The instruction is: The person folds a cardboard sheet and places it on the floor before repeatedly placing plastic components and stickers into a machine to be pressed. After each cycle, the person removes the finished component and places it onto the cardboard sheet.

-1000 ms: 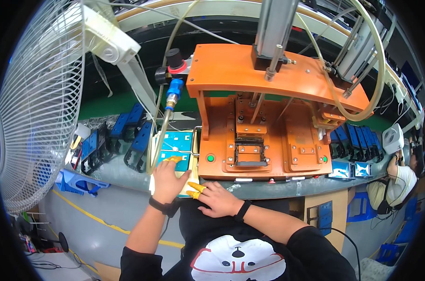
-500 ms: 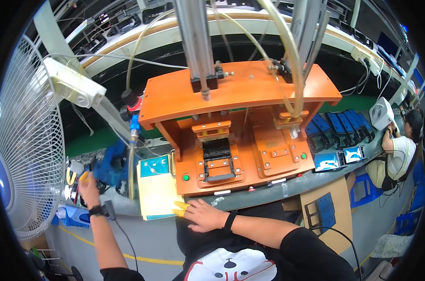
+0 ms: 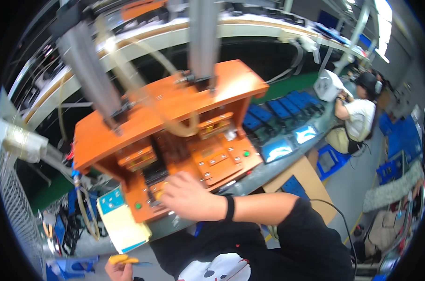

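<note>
1. Right hand [image 3: 186, 195] at the black plastic frame [image 3: 155, 175] inside the orange pneumatic press [image 3: 170, 96]; grip blurred, cannot tell;
2. Left hand [image 3: 118, 269] curled, front-left of the press; cannot tell what it grips.

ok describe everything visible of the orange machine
The orange machine looks like painted metal: top plate, side walls, base with two stations and two green buttons. Two grey cylinders stand on top; a pale hose loops past. It sits on the bench; the right hand is at its left station, contact blurred.
</note>
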